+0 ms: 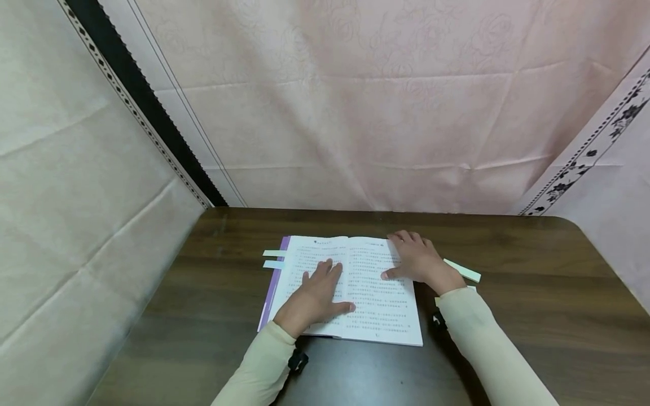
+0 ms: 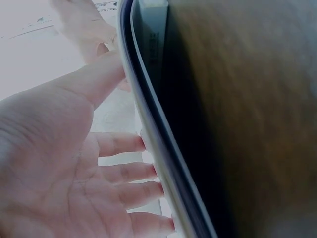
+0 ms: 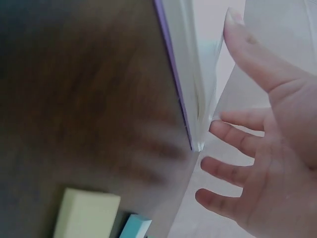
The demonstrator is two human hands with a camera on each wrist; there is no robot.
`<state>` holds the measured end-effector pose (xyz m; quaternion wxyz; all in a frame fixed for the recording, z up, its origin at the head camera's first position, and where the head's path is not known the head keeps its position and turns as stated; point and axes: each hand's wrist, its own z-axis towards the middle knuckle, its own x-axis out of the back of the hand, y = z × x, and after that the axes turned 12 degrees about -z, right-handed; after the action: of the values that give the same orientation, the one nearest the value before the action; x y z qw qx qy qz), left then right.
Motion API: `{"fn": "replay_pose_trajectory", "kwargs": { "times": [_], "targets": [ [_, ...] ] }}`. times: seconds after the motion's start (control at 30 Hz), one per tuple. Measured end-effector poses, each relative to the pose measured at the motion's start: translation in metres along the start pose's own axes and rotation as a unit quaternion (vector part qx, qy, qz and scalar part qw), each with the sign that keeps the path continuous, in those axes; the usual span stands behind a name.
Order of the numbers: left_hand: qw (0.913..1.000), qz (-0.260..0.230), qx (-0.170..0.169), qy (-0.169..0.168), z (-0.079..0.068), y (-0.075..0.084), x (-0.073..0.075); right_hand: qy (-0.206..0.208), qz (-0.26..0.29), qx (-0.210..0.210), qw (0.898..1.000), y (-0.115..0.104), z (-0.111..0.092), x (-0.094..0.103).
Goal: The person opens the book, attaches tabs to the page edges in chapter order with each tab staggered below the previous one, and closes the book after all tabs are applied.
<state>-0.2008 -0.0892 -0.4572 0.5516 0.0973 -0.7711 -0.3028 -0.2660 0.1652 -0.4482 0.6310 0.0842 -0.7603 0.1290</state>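
An open book (image 1: 378,316) with printed pages and a purple cover edge (image 1: 271,296) lies on the table. My left hand (image 1: 316,296) rests on the left page, its fingers spread and its thumb reaching across the centre fold. My right hand (image 1: 418,259) lies over the upper right corner of the right page, fingers extended and thumb on the page. In the right wrist view, the fingers of the right hand (image 3: 257,158) are apart beside the page edges. The left wrist view shows the left hand (image 2: 64,163) with straight fingers at the book (image 2: 168,148). Neither hand grips anything.
Two pale tabs, one white (image 1: 274,253) and one light blue (image 1: 273,264), stick out from the book's left edge. A pale green strip (image 1: 463,270) lies behind the right wrist. A yellow block (image 3: 86,213) and a teal block (image 3: 134,226) sit on the wooden table (image 1: 548,304).
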Motion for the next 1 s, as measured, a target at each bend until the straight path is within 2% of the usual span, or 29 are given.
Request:
{"fn": "replay_pose_trajectory", "kwargs": {
  "times": [0.23,0.53,0.77,0.9,1.0],
  "targets": [
    [1.0000,0.002,0.002,-0.004,0.0019,0.0002,-0.0028,-0.010,0.013,0.021,1.000,0.0066,0.0023,-0.0006],
    [1.0000,0.001,0.006,-0.003,0.0013,0.0015,0.0007,0.021,0.010,0.005,1.000,0.0040,-0.0015,-0.0053],
    [0.9999,-0.001,0.007,-0.008,0.0002,0.0011,0.0010,0.048,0.005,0.015,0.999,0.0009,-0.0023,-0.0078],
    [0.9999,-0.007,0.005,-0.007,-0.0001,0.0014,0.0009,0.043,0.001,0.018,0.999,0.0041,0.0001,-0.0056],
    [0.9999,-0.008,0.005,-0.008,-0.0003,0.0018,0.0014,0.030,-0.024,0.022,0.999,0.0074,0.0017,-0.0037]
  ]
}}
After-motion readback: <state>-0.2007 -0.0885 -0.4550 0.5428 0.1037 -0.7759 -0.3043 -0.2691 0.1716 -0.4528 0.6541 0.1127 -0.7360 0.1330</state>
